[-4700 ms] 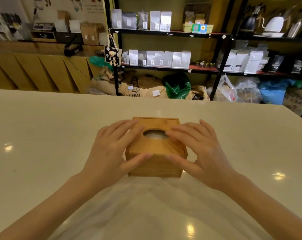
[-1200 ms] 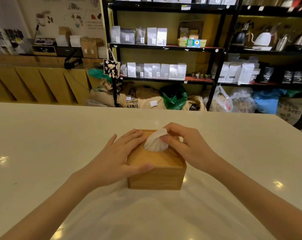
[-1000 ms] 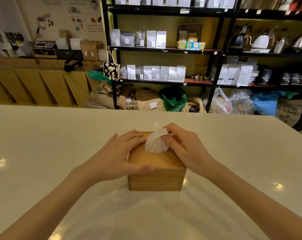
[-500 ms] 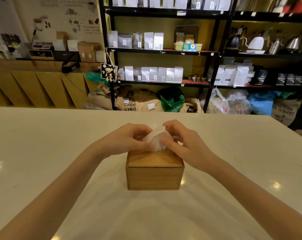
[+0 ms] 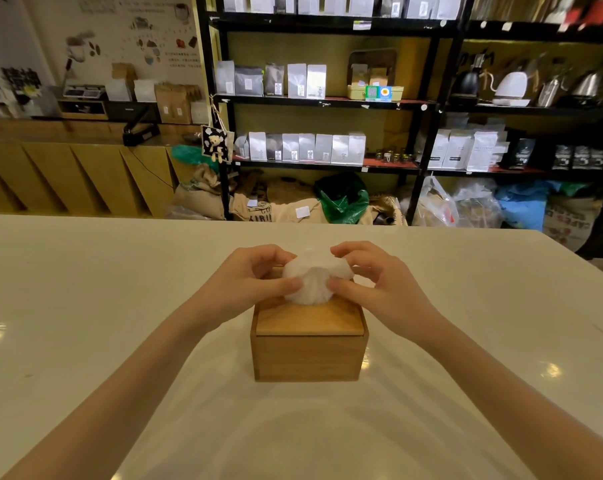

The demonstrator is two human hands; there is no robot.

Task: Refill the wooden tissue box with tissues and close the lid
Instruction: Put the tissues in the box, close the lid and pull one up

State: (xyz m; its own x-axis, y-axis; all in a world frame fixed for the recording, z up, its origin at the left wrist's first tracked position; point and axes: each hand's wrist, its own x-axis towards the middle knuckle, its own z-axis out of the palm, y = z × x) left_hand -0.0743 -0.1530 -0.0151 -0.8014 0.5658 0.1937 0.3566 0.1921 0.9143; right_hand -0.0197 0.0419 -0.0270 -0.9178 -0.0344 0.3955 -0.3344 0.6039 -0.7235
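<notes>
The wooden tissue box (image 5: pixel 308 355) stands in the middle of the white counter (image 5: pixel 85 306), its lid (image 5: pixel 310 318) lying flat on top. A puff of white tissue (image 5: pixel 313 279) sticks up out of the lid's opening. My left hand (image 5: pixel 248 284) pinches the tissue's left side between thumb and fingers. My right hand (image 5: pixel 376 285) pinches its right side the same way. Both hands hover over the back half of the lid and hide the opening.
Beyond the counter's far edge stand black shelves (image 5: pixel 327 102) with silver and white bags, kettles (image 5: pixel 509 86) at the right, and sacks and plastic bags (image 5: pixel 345 202) on the floor. A wooden sideboard (image 5: pixel 68 174) runs along the left wall.
My left hand has lifted off the box's side and lid and taken hold of the tissue. Both hands have since spread the tissue wider above the opening.
</notes>
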